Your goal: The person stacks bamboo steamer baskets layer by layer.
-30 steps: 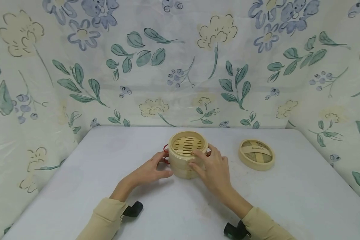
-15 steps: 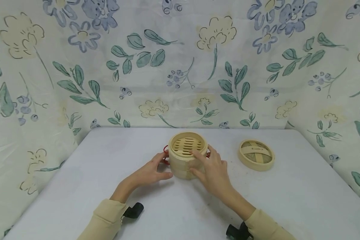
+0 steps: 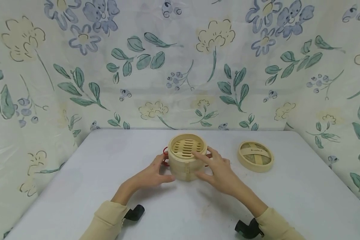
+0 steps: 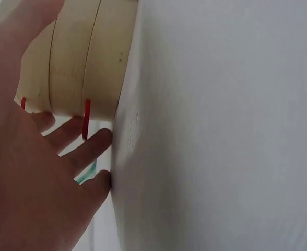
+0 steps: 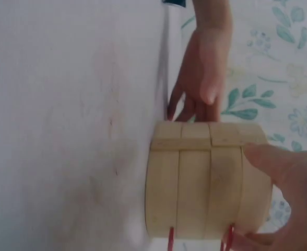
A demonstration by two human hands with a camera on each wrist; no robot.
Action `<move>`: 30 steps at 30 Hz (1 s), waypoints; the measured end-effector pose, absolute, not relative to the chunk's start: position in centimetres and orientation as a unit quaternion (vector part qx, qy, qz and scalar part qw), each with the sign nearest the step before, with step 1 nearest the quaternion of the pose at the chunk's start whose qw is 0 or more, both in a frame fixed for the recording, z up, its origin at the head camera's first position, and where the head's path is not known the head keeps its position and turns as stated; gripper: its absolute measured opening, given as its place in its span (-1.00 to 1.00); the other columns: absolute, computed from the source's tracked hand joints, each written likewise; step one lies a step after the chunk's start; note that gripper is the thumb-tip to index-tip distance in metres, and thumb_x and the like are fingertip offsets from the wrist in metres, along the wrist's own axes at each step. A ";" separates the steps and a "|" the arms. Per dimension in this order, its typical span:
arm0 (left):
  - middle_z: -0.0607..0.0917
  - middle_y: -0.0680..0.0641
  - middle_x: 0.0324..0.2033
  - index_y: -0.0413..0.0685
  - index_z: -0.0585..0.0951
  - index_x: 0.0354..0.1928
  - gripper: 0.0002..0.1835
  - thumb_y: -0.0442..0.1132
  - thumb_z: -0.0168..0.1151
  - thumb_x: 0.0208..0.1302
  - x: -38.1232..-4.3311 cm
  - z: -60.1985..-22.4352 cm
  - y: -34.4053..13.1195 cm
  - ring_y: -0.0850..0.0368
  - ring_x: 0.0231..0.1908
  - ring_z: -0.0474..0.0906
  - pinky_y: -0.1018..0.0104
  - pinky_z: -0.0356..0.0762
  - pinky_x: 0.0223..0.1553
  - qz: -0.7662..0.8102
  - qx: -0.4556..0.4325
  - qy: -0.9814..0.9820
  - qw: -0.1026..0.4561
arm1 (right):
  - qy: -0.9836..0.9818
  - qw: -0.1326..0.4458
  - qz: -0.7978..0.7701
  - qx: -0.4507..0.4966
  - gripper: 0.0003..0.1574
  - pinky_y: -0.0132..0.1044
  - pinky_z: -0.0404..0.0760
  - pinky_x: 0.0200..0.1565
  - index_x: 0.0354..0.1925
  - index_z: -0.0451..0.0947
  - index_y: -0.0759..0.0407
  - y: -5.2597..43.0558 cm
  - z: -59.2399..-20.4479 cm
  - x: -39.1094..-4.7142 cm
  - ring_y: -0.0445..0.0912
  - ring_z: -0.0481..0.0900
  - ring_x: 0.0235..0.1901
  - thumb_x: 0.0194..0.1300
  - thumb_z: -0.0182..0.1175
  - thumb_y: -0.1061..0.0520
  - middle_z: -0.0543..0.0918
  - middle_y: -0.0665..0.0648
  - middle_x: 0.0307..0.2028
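A round bamboo steamer of stacked tiers stands on the table, its slotted top facing up and red loops on its sides. My left hand is at its left side, fingers reaching along the wall beside a red loop in the left wrist view, thumb spread out in front. On the right, my right hand is spread around the steamer: the index finger overlaps the top rim, and the thumb points at the front wall. In the right wrist view, a fingertip is right at the top tier.
A round woven bamboo lid lies to the right on the white table. A floral sheet hangs behind and at both sides. Black wrist cameras sit at both sleeves.
My right hand has shifted a little to the right and down; its thumb has slid from the steamer's front wall toward the right edge. The left hand has barely moved.
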State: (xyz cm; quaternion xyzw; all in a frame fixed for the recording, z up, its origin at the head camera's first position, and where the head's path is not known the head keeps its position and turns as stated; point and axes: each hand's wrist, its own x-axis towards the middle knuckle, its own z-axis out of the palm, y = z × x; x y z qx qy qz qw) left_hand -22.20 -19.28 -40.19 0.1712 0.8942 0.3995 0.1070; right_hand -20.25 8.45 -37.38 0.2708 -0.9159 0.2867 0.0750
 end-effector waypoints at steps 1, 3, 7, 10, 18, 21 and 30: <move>0.23 -0.19 0.34 -0.12 0.04 0.49 -0.02 0.05 0.38 0.19 -22.1 -40.2 -19.1 -0.09 0.34 0.20 -0.14 0.13 0.37 0.399 0.171 0.894 0.107 | -0.913 0.065 0.292 0.277 -0.14 0.34 0.17 0.18 0.46 0.25 -0.27 8.7 -37.3 -20.3 0.13 0.33 0.33 0.27 0.36 -0.09 0.19 0.34 0.44; 0.20 -0.18 0.35 -0.14 0.02 0.49 0.01 0.06 0.39 0.19 -22.0 -40.2 -18.8 -0.08 0.33 0.19 -0.12 0.15 0.36 0.400 0.169 0.894 0.108 | -0.908 0.052 0.302 0.287 -0.15 0.35 0.15 0.19 0.46 0.24 -0.27 9.2 -37.1 -20.5 0.15 0.30 0.36 0.29 0.34 -0.08 0.18 0.31 0.45; 0.20 -0.20 0.35 -0.17 0.01 0.48 0.02 0.09 0.38 0.20 -21.9 -40.3 -18.4 -0.08 0.31 0.22 -0.09 0.20 0.33 0.404 0.168 0.894 0.095 | -0.896 0.038 0.329 0.295 -0.21 0.44 0.10 0.22 0.46 0.24 -0.27 10.1 -36.9 -20.7 0.21 0.20 0.41 0.35 0.28 -0.06 0.22 0.25 0.45; 0.23 -0.21 0.33 -0.18 0.04 0.47 -0.02 0.11 0.36 0.23 -22.0 -40.5 -18.3 -0.08 0.28 0.25 -0.08 0.25 0.30 0.410 0.172 0.892 0.079 | -0.889 0.030 0.348 0.295 -0.26 0.48 0.10 0.22 0.45 0.25 -0.26 10.7 -36.8 -20.9 0.23 0.18 0.41 0.38 0.23 -0.07 0.26 0.20 0.44; 0.30 -0.19 0.28 -0.17 0.12 0.45 -0.10 0.09 0.34 0.27 -22.0 -40.6 -17.9 -0.06 0.22 0.32 -0.05 0.30 0.25 0.423 0.166 0.889 0.053 | -0.885 0.015 0.367 0.288 -0.29 0.32 0.29 0.24 0.46 0.25 -0.17 11.8 -36.4 -21.3 0.15 0.28 0.37 0.43 0.15 -0.15 0.38 0.10 0.38; 0.32 -0.20 0.25 -0.19 0.16 0.44 -0.13 0.05 0.34 0.27 -21.9 -40.6 -17.8 -0.06 0.19 0.35 -0.04 0.33 0.22 0.425 0.165 0.889 0.039 | -0.884 0.018 0.372 0.282 -0.31 0.28 0.33 0.23 0.46 0.26 -0.19 12.2 -36.3 -21.5 0.13 0.29 0.36 0.43 0.16 -0.12 0.40 0.08 0.36; 0.37 -0.17 0.23 -0.13 0.20 0.44 -0.15 0.07 0.35 0.26 -22.0 -40.5 -17.6 -0.03 0.16 0.38 0.00 0.37 0.17 0.417 0.144 0.897 0.023 | -0.882 0.040 0.381 0.277 -0.32 0.31 0.23 0.29 0.46 0.27 -0.11 13.8 -36.9 -22.8 0.17 0.23 0.40 0.45 0.15 -0.07 0.37 0.12 0.39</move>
